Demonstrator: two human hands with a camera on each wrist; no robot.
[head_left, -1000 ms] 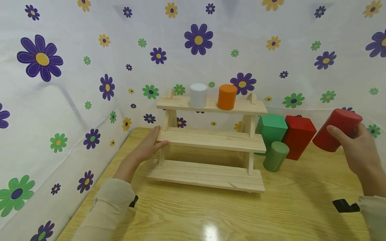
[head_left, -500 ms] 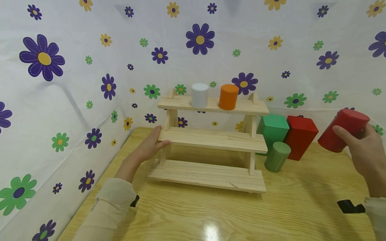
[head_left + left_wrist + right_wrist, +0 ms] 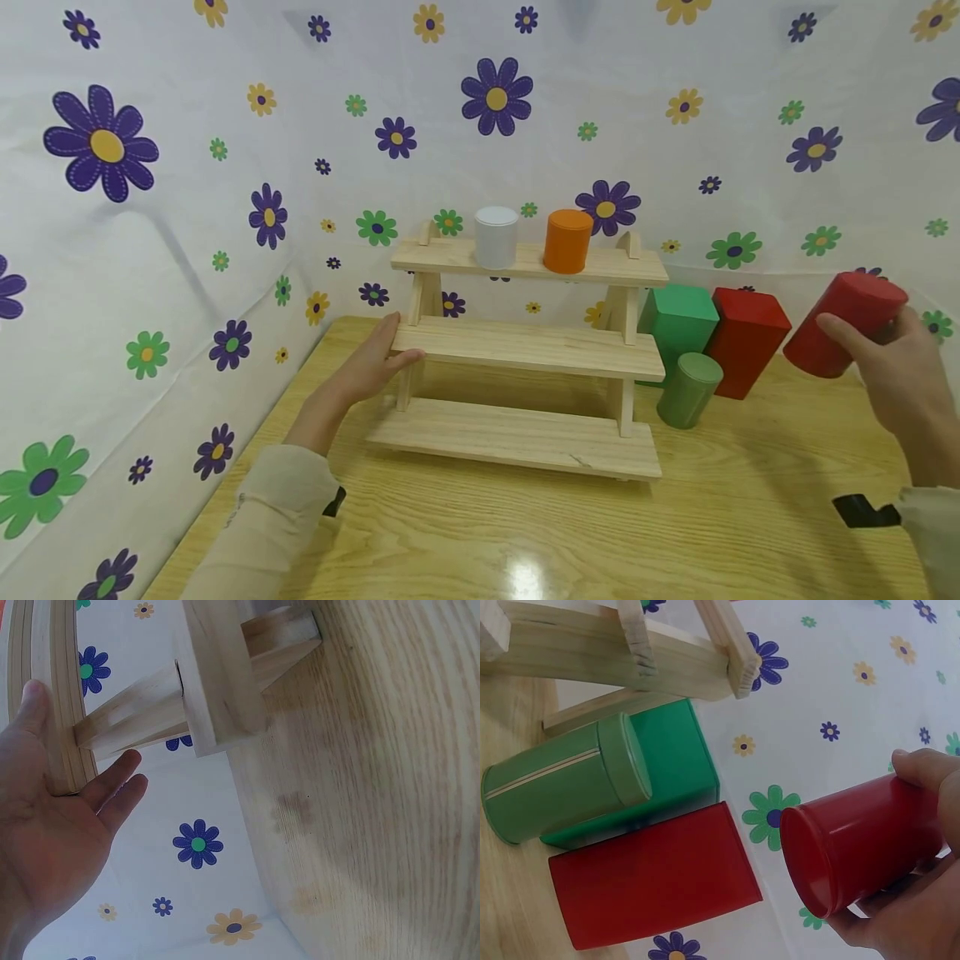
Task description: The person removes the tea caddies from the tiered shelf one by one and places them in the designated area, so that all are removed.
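A three-tier wooden display shelf (image 3: 525, 346) stands on the table. My left hand (image 3: 371, 362) holds the left end of its middle board, the thumb on one side and the fingers on the other in the left wrist view. Off to the right, my right hand (image 3: 900, 375) grips a red cylindrical canister (image 3: 843, 325), tilted and raised above the tabletop. In the right wrist view the canister's round end (image 3: 808, 862) points toward a red box (image 3: 656, 877). A white canister (image 3: 496, 238) and an orange canister (image 3: 567, 242) sit on the top board.
Right of the shelf, a green box (image 3: 678, 321) and the red box stand side by side. A green canister (image 3: 690, 390) is in front of them. White flower-printed cloth (image 3: 420, 75) hangs behind and to the left of the wood-grain table (image 3: 450, 533).
The red canister in my right hand shifted a little to the right, then slightly back left. My left hand stays at the middle board.
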